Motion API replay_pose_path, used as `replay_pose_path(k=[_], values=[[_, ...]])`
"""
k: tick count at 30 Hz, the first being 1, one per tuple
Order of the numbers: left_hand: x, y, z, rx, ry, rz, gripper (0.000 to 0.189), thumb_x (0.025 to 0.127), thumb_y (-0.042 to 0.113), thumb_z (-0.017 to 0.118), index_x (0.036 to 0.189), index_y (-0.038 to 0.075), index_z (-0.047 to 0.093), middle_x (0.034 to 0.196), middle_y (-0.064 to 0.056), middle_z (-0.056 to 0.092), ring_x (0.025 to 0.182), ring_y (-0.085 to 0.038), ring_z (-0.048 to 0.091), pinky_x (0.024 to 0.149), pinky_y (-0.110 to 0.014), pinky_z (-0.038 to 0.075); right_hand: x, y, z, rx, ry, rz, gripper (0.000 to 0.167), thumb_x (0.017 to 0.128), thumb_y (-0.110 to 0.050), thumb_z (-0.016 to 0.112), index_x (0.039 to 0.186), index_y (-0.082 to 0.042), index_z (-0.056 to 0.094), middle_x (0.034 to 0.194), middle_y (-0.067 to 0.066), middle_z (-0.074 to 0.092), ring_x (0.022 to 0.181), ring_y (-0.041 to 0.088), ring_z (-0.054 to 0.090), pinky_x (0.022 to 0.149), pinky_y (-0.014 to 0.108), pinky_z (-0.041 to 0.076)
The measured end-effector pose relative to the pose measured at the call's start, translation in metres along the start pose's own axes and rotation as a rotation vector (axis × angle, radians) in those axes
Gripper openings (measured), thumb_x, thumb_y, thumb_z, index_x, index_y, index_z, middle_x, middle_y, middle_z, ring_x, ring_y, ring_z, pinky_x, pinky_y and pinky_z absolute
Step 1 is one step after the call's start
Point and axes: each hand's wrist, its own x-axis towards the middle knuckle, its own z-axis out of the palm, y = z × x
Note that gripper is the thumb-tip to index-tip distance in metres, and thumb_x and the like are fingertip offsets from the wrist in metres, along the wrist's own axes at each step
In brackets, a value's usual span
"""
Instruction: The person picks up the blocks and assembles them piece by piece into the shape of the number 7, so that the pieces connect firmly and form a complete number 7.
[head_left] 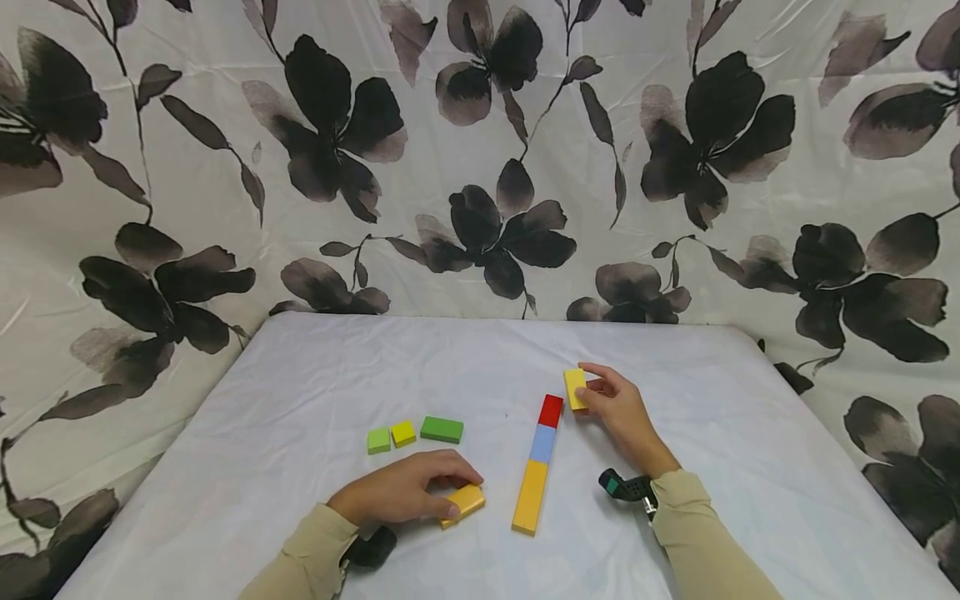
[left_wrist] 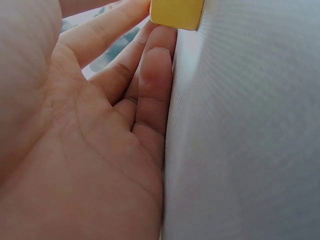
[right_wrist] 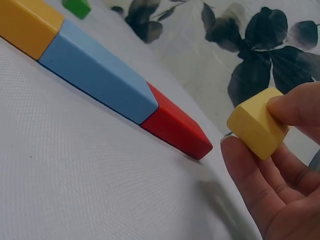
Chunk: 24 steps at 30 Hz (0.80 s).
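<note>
My right hand (head_left: 618,408) pinches a yellow block (head_left: 574,389) between thumb and fingers, held above the table past the far end of a row. That row runs end to end: an orange-yellow block (head_left: 530,497) nearest me, a light blue block (head_left: 542,443), then a red block (head_left: 551,411). In the right wrist view the yellow block (right_wrist: 257,122) is apart from the red block (right_wrist: 176,121). My left hand (head_left: 412,487) pinches another orange-yellow block (head_left: 465,505) low at the table, left of the row; in the left wrist view only one end of that block (left_wrist: 176,14) shows.
Beyond my left hand lie a light green block (head_left: 378,440), a small yellow block (head_left: 403,433) and a longer green block (head_left: 442,429). The white-covered table (head_left: 300,392) meets a floral curtain (head_left: 480,158) at its far edge.
</note>
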Motion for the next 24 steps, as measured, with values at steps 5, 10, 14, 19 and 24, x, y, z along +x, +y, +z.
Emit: replay_pose_path(k=[5,10,14,19,24], values=[[0.0,0.001,-0.001,0.005,-0.002,0.009,0.039,0.091,0.02,0.073,0.129,0.025,0.065,0.121,0.015,0.06,0.114,-0.007,0.056,0.103,-0.029,0.044,0.003,0.0,0.0,0.027,0.007,0.014,0.052,0.097,-0.008,0.064,0.147,-0.007,0.048,0.12,0.019,0.051,0.11,0.032,0.052,0.083,0.038,0.058],[0.0,0.001,0.0,0.006,-0.007,0.018,0.039,0.091,0.021,0.073,0.129,0.024,0.065,0.121,0.015,0.06,0.114,-0.007,0.056,0.103,-0.029,0.044,0.005,0.002,0.0,0.04,0.011,0.024,0.052,0.097,-0.009,0.064,0.147,-0.008,0.048,0.12,0.019,0.053,0.108,0.032,0.054,0.082,0.037,0.058],[0.0,0.001,-0.001,0.007,-0.003,0.015,0.039,0.091,0.021,0.073,0.129,0.025,0.065,0.122,0.015,0.06,0.114,-0.007,0.056,0.103,-0.029,0.044,0.007,0.003,0.0,0.054,0.013,0.027,0.052,0.097,-0.01,0.065,0.147,-0.007,0.048,0.119,0.019,0.053,0.107,0.031,0.056,0.082,0.037,0.058],[0.0,0.0,-0.001,0.001,-0.001,0.005,0.039,0.091,0.02,0.073,0.129,0.026,0.065,0.122,0.015,0.06,0.114,-0.007,0.056,0.103,-0.029,0.044,0.009,0.003,0.001,0.06,0.021,0.037,0.053,0.096,-0.01,0.066,0.146,-0.006,0.049,0.117,0.019,0.055,0.103,0.03,0.057,0.083,0.037,0.058],[0.001,0.001,-0.001,0.002,-0.006,-0.001,0.04,0.091,0.021,0.073,0.13,0.026,0.065,0.122,0.015,0.06,0.115,-0.007,0.056,0.103,-0.029,0.044,0.014,0.003,0.0,0.065,0.034,0.045,0.053,0.096,-0.012,0.067,0.145,-0.005,0.05,0.115,0.019,0.057,0.098,0.028,0.06,0.083,0.036,0.058]])
